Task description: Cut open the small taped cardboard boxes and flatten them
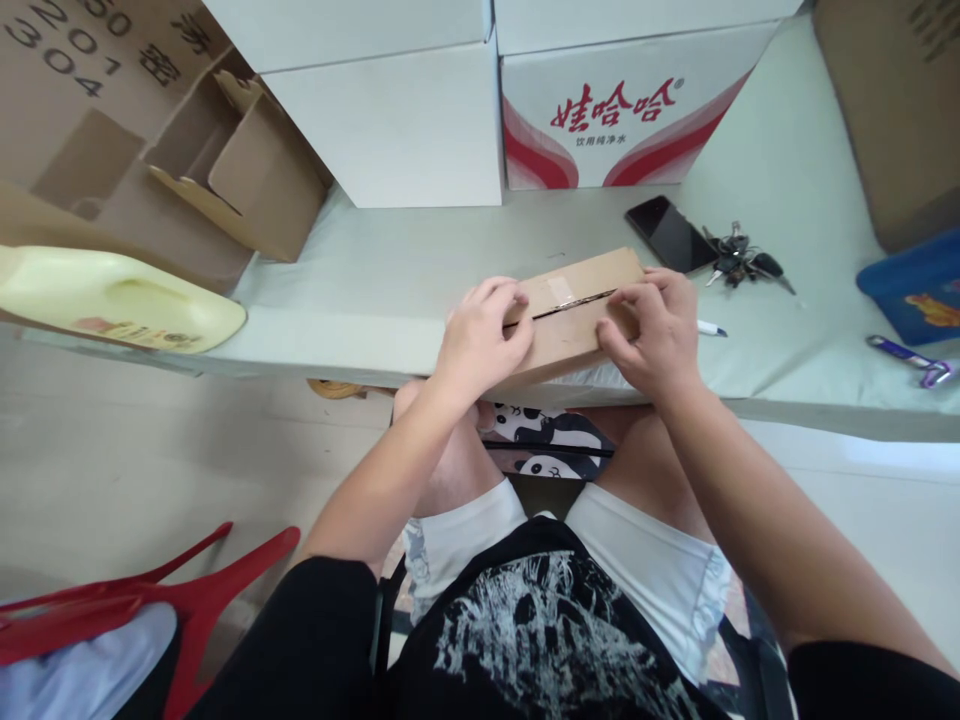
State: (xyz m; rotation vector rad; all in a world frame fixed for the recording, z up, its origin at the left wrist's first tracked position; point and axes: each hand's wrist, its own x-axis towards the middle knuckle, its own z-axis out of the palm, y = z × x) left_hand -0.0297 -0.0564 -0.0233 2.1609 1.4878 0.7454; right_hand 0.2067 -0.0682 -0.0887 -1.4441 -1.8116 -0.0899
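Both my hands are on a flat brown cardboard box (574,318) that lies at the near edge of the pale green surface (375,290), right above my lap, its near side seeming to jut a little past the edge. My left hand (480,340) clasps the box's left end, fingers bent over the top, their tips just beside the dark seam that runs along the lid. My right hand (652,335) holds the right end, fingers curled down onto the top and the thumb on the near side. A short strip of clear tape (561,290) crosses the seam between my two hands.

Just right of my right hand lies a white pen with a blue tip (709,327), partly hidden by the hand. Farther back on the right are a black phone (670,232) and, touching or nearly touching it, a bunch of dark keys (739,258). Near the right edge lie a blue flat thing (911,285) and a purple-handled tool (911,358).

At the back stand a plain white carton (405,120) and a white carton with red print (622,120), side by side. To the left sit an opened brown cardboard carton (187,160) and a pale yellow plastic jug (112,300) on its side.
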